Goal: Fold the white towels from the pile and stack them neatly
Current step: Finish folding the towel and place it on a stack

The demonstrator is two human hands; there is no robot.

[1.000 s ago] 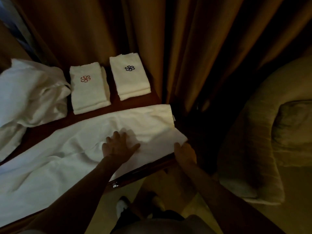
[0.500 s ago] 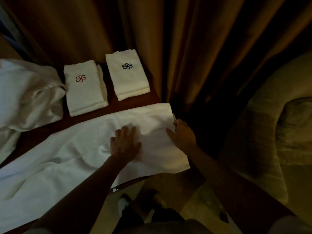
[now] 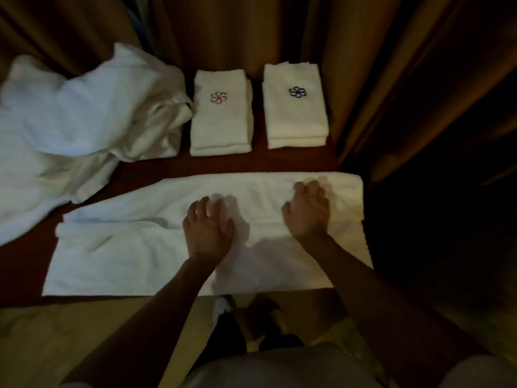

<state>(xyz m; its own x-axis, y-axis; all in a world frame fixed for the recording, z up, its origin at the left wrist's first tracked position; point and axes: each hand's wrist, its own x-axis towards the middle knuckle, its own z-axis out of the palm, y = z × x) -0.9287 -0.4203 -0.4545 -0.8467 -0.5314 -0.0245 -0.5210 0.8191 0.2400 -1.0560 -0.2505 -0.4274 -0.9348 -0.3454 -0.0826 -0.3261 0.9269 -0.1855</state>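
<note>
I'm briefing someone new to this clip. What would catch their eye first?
Both hands, left and right, lie flat on a long white towel spread along the table's near edge. Behind it sit two folded stacks, one with a red flower, one blue, and a rumpled pile at far left.

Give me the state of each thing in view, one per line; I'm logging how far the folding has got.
Spread towel: folded lengthwise, flat on the table, under both hands.
Left hand: presses the towel, fingers spread.
Right hand: presses the towel near its right end.
Red-emblem stack: folded.
Blue-emblem stack: folded.
Pile: crumpled, unfolded.
Curtain: drawn.
</note>
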